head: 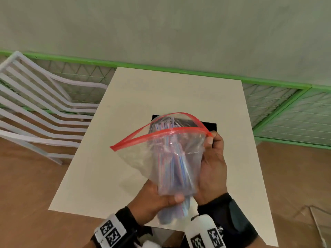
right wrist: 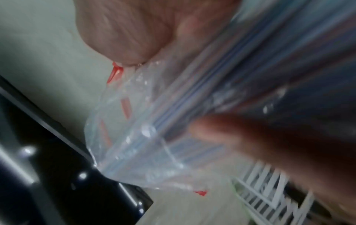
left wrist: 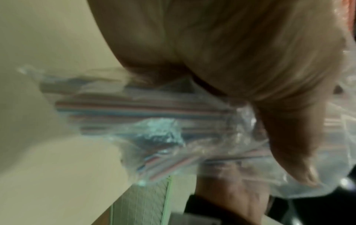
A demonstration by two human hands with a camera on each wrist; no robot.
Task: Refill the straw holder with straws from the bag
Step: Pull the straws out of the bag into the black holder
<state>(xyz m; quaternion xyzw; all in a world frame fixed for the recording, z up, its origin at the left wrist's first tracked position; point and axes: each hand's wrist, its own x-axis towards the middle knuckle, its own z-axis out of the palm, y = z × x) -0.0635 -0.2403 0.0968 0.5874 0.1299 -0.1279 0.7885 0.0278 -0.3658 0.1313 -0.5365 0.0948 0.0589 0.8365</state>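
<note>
A clear zip bag (head: 172,158) with a red zip strip (head: 161,134) is held above the white table (head: 125,108), its mouth gaping open and pointing away from me. Several red and blue striped straws (head: 177,163) fill it. My left hand (head: 157,199) grips the bag's lower end around the straws (left wrist: 146,109). My right hand (head: 213,163) holds the bag's right side, thumb and finger pinching the zip's right corner (right wrist: 115,68). The black straw holder (head: 209,125) sits on the table right behind the bag's mouth, mostly hidden by it; it shows as a black box (right wrist: 63,175) in the right wrist view.
A white slatted chair (head: 44,108) stands to the left of the table. A green-framed mesh fence (head: 279,104) runs behind it along a pale wall. Brown floor surrounds the table.
</note>
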